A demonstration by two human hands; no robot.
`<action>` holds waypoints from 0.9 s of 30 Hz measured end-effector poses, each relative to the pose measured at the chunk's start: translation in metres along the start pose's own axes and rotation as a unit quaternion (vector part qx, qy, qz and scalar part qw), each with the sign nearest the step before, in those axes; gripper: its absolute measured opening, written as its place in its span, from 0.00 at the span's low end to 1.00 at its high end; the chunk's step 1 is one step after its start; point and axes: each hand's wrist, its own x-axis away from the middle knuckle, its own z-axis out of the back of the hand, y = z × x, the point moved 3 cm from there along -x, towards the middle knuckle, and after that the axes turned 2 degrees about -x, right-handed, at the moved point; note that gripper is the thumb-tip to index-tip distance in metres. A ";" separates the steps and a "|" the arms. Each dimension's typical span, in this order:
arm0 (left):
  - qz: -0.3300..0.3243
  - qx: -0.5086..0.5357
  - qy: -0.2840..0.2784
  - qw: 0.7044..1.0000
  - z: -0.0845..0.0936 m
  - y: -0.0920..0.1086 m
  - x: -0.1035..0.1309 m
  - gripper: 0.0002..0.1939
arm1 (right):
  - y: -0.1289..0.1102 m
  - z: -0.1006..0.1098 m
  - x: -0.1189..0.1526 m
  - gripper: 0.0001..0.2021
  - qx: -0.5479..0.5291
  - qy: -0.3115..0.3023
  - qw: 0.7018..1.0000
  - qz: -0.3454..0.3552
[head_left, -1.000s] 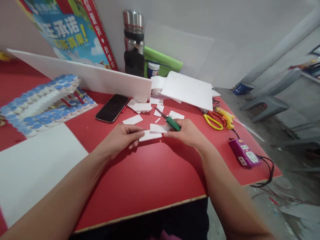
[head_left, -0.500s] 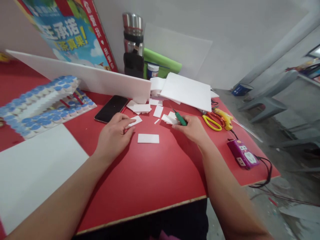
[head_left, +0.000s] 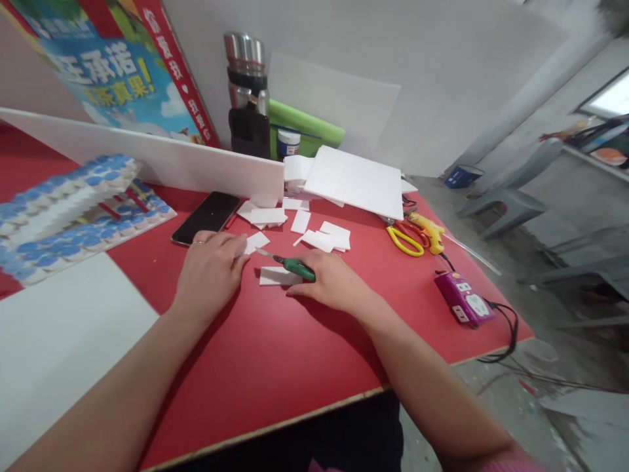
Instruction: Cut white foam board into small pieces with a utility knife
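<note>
A pale wall [head_left: 442, 72] rises behind your red surface [head_left: 275, 373], and a grey stool [head_left: 511, 208] stands on the floor to the right. Along the back of the surface, a long white board [head_left: 196, 160] stands on edge before a colourful poster [head_left: 113, 78]. A flat white sheet [head_left: 63, 347] lies at your left, near a blue-and-white tiered model [head_left: 93, 216]. White panels [head_left: 358, 180] lie toward the back, near a steel flask [head_left: 246, 92].

Your left hand [head_left: 209, 272] rests palm down near the phone [head_left: 209, 218], fingers loosely bent at a small white piece [head_left: 255, 242]; you can't quite tell whether they pinch it. Your right hand [head_left: 334, 278] is closed around the green-handled cutter [head_left: 295, 268], its slim blade pointing left, above a plain white rectangle [head_left: 272, 276] lying flat in front of you, partly covered by your fingers.

The purple power strip [head_left: 464, 298], yellow glue gun [head_left: 427, 233] and yellow-and-orange scissors [head_left: 405, 241] sit at the right, clear of both hands. Thin white offcuts [head_left: 319, 240] lie just beyond the cutter.
</note>
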 end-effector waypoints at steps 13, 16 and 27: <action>0.103 0.191 0.051 0.975 0.009 -0.002 0.006 0.23 | 0.020 0.013 0.003 0.12 -0.086 0.041 0.993 -0.070; 0.091 0.267 0.036 0.959 0.011 0.002 0.005 0.22 | 0.026 0.020 0.001 0.13 -0.186 0.056 0.974 -0.117; -0.058 0.268 0.051 0.960 0.013 0.043 0.014 0.20 | 0.030 0.006 -0.004 0.12 -0.503 0.046 0.849 -0.156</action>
